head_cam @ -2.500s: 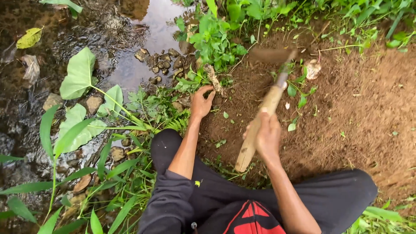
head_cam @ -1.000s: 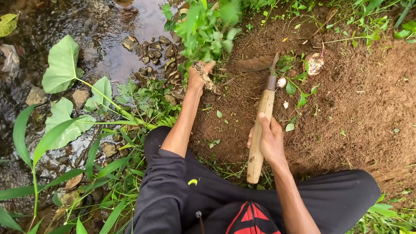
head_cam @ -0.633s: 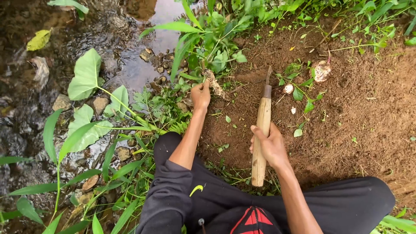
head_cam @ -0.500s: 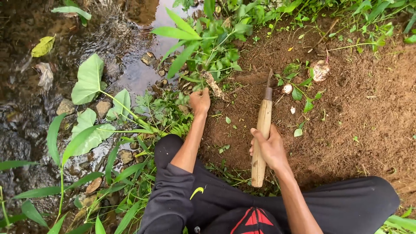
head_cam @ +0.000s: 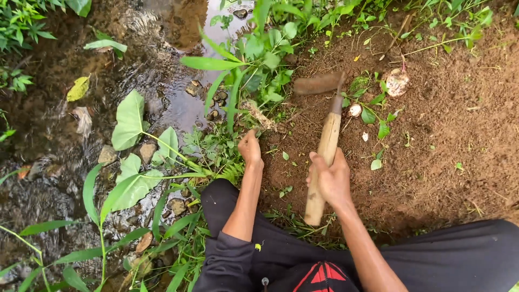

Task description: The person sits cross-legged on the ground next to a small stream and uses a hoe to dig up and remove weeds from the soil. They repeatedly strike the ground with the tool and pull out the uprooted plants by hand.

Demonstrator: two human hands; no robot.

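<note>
Bare brown soil (head_cam: pixel 448 140) fills the ground to the right of and beyond the grip; it is loose and crumbly around the tool. A shallow stream (head_cam: pixel 178 103) with wet stones lies well to the left of both hands, past a band of broad-leaved plants (head_cam: pixel 130 119) and grass. The person's dark trousers (head_cam: pixel 421 259) cross the lower edge, below the grip, with the knees spread to either side of the worked patch.

The right hand (head_cam: pixel 331 181) is closed around a pale wooden handle (head_cam: pixel 323 162), fingers wrapped over its middle; part of the handle juts out below the hand toward the body, the rest runs up and away from it. At the far end of the handle, beyond the fist, sits a dark hoe blade (head_cam: pixel 319 84), blurred, set crosswise and raised just above the soil at the edge of the green weeds (head_cam: pixel 259 59).

The left hand (head_cam: pixel 250 148), to the left of the grip and apart from the handle, is curled shut at the foot of the weeds; whether it clasps a stem cannot be told. A pale root chunk (head_cam: pixel 397 82) lies on the soil up and to the right of the blade; a smaller white piece (head_cam: pixel 354 110) lies just right of the handle's upper end.
</note>
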